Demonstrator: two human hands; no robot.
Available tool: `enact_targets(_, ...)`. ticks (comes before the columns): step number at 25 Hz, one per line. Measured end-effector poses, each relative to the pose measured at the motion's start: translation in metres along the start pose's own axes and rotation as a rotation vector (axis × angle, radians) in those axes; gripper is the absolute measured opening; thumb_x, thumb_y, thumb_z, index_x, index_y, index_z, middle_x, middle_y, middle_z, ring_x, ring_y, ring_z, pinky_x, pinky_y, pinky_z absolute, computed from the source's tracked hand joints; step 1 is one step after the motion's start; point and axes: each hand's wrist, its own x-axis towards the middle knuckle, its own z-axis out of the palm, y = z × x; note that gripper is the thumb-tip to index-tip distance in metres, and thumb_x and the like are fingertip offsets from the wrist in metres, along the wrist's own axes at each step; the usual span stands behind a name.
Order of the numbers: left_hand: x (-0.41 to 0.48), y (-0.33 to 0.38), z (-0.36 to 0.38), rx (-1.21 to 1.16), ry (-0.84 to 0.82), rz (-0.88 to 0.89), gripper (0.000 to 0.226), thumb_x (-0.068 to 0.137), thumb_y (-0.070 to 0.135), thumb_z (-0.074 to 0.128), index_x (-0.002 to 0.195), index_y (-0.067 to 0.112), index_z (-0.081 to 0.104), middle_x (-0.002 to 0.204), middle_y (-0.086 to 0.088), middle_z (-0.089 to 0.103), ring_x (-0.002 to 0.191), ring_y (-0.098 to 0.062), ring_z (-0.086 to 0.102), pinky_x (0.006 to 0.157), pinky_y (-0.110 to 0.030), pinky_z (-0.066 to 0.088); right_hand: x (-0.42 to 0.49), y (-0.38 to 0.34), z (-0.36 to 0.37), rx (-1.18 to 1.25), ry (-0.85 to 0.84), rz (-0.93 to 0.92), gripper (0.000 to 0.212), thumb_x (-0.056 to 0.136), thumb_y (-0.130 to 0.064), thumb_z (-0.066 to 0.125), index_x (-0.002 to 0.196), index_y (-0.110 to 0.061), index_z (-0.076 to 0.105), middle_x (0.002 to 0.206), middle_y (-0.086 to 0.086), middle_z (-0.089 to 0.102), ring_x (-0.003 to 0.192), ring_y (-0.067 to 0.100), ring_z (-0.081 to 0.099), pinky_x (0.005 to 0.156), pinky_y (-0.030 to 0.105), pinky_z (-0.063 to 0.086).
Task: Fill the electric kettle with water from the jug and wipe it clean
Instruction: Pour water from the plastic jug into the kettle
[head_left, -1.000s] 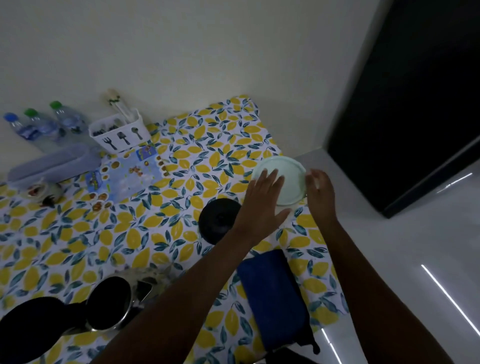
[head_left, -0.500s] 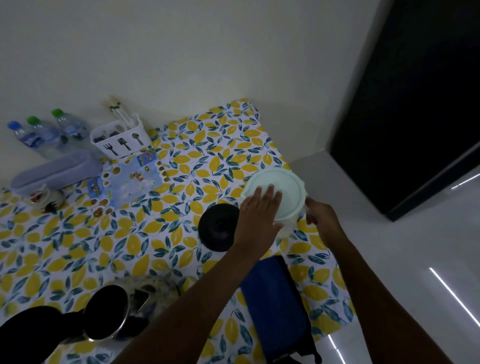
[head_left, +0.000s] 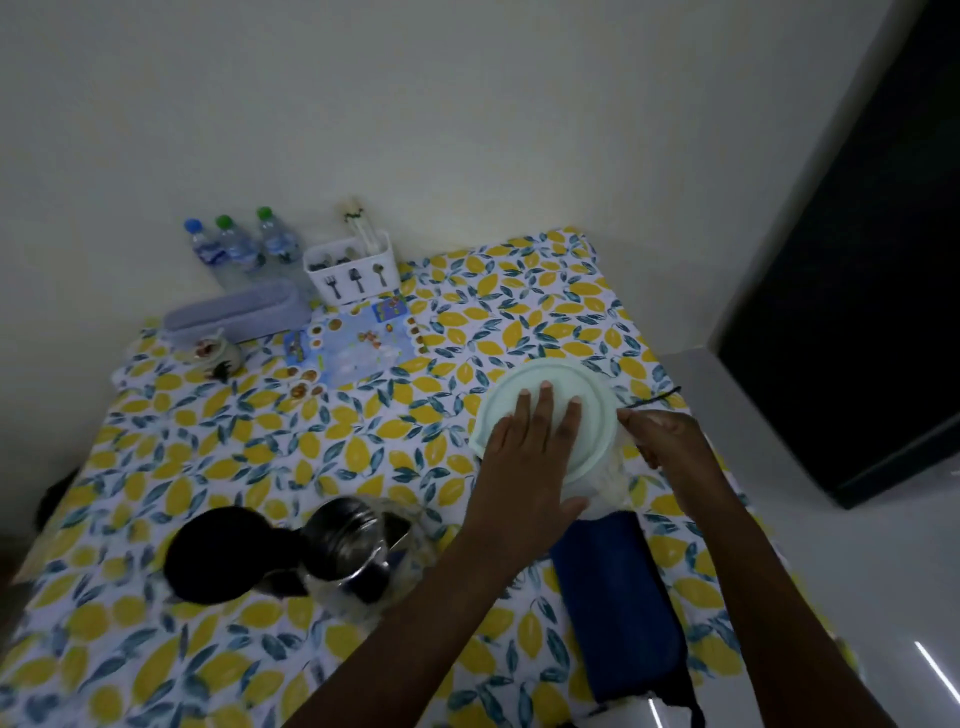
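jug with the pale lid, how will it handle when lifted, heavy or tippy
The jug looks tall and clear-walled, so if full it is probably heavy for its size. The left hand lies flat on the lid and the right hand is at its side, which suggests it needs both hands. Smooth plastic may be slippery.

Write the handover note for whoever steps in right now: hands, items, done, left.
Left hand: flat on the jug lid, pressing down.
Right hand: gripping the jug at its right side, apparently by the handle.
Kettle: open, lid flipped back, left of the jug on the lemon-print tablecloth.
Blue cloth: folded, in front of the jug.
Done: kettle opened.
Left: pour the water, wipe the kettle.
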Motion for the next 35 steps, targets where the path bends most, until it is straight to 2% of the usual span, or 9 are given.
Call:
enact_targets(3, -0.043, -0.012, -0.015, -0.038, 0.063, -0.109, 0.093, 0.092, 0.046, 0.056, 0.151, 0.023, -0.012, 0.163, -0.013, -0.010, 0.150, -0.035, -0.009, 0.122, -0.050, 0.009, -0.012, -0.028, 0.039, -0.067, -0.047, -0.096, 0.055, 0.088, -0.020, 0.065, 0.047, -0.024, 0.028, 0.040, -0.012, 0.027, 0.039, 0.007, 0.029, 0.041, 0.018, 0.026)
enact_targets(7, -0.086, -0.023, -0.027, -0.125, 0.206, -0.243, 0.084, 0.096, 0.046, 0.049, 0.149, 0.028, -0.014, 0.163, -0.012, -0.010, 0.149, -0.038, -0.009, 0.122, -0.048, 0.009, -0.027, -0.059, 0.090, -0.147, -0.077, -0.190, 0.054, 0.087, -0.028, 0.067, 0.050, -0.014, 0.030, 0.044, -0.008, 0.027, 0.041, 0.012, 0.029, 0.044, 0.022, 0.027)
enact_targets(9, -0.101, -0.030, -0.030, -0.176, 0.245, -0.297, 0.083, 0.096, 0.047, 0.047, 0.148, 0.030, -0.016, 0.163, -0.012, -0.010, 0.150, -0.036, -0.009, 0.122, -0.047, 0.009, -0.031, -0.073, 0.111, -0.202, -0.081, -0.218, 0.056, 0.086, -0.032, 0.068, 0.050, -0.006, 0.033, 0.050, 0.006, 0.030, 0.047, 0.017, 0.033, 0.052, 0.029, 0.028)
enact_targets(11, -0.115, -0.038, -0.031, -0.215, 0.262, -0.341, 0.085, 0.095, 0.049, 0.048, 0.149, 0.028, -0.016, 0.163, -0.012, -0.008, 0.150, -0.035, -0.008, 0.122, -0.046, 0.009, -0.037, -0.086, 0.132, -0.280, -0.090, -0.262, 0.057, 0.085, -0.034, 0.068, 0.049, -0.011, 0.030, 0.051, 0.010, 0.025, 0.047, 0.018, 0.029, 0.054, 0.033, 0.024)
enact_targets(14, -0.126, -0.047, -0.033, -0.271, 0.278, -0.380, 0.091, 0.092, 0.050, 0.053, 0.151, 0.024, -0.012, 0.163, -0.012, -0.006, 0.150, -0.035, -0.008, 0.122, -0.047, 0.008, -0.045, -0.103, 0.152, -0.390, -0.107, -0.310, 0.059, 0.083, -0.036, 0.068, 0.048, -0.022, 0.024, 0.048, 0.001, 0.020, 0.044, 0.016, 0.022, 0.053, 0.034, 0.020)
enact_targets(17, -0.132, -0.053, -0.034, -0.411, 0.321, -0.400, 0.092, 0.092, 0.046, 0.057, 0.150, 0.027, -0.011, 0.164, -0.009, -0.007, 0.150, -0.032, -0.010, 0.123, -0.044, 0.005, -0.048, -0.115, 0.165, -0.521, -0.112, -0.345, 0.059, 0.083, -0.039, 0.066, 0.046, -0.023, 0.023, 0.045, -0.003, 0.020, 0.043, 0.016, 0.022, 0.052, 0.034, 0.019)
enact_targets(22, -0.136, -0.050, -0.032, -0.615, 0.403, -0.461, 0.093, 0.091, 0.040, 0.061, 0.149, 0.030, -0.010, 0.164, -0.008, -0.006, 0.150, -0.025, -0.009, 0.122, -0.041, 0.004, -0.051, -0.135, 0.180, -0.758, -0.139, -0.381, 0.054, 0.075, -0.055, 0.055, 0.046, -0.022, 0.023, 0.044, -0.003, 0.021, 0.042, 0.017, 0.022, 0.049, 0.033, 0.017)
enact_targets(29, -0.135, -0.049, -0.032, -0.699, 0.434, -0.487, 0.092, 0.090, 0.038, 0.063, 0.152, 0.026, -0.004, 0.164, -0.004, -0.006, 0.151, -0.023, -0.005, 0.122, -0.041, 0.010, -0.051, -0.141, 0.181, -0.865, -0.145, -0.437, 0.057, 0.083, -0.045, 0.062, 0.047, -0.022, 0.025, 0.045, -0.003, 0.022, 0.043, 0.017, 0.023, 0.050, 0.033, 0.017)
enact_targets(35, -0.134, -0.047, -0.034, -0.710, 0.446, -0.498, 0.093, 0.090, 0.039, 0.063, 0.152, 0.025, -0.004, 0.164, -0.004, -0.005, 0.151, -0.023, -0.004, 0.122, -0.043, 0.014, -0.049, -0.146, 0.182, -0.900, -0.148, -0.451, 0.058, 0.083, -0.048, 0.062, 0.045, -0.022, 0.027, 0.045, -0.003, 0.026, 0.043, 0.017, 0.028, 0.049, 0.033, 0.020)
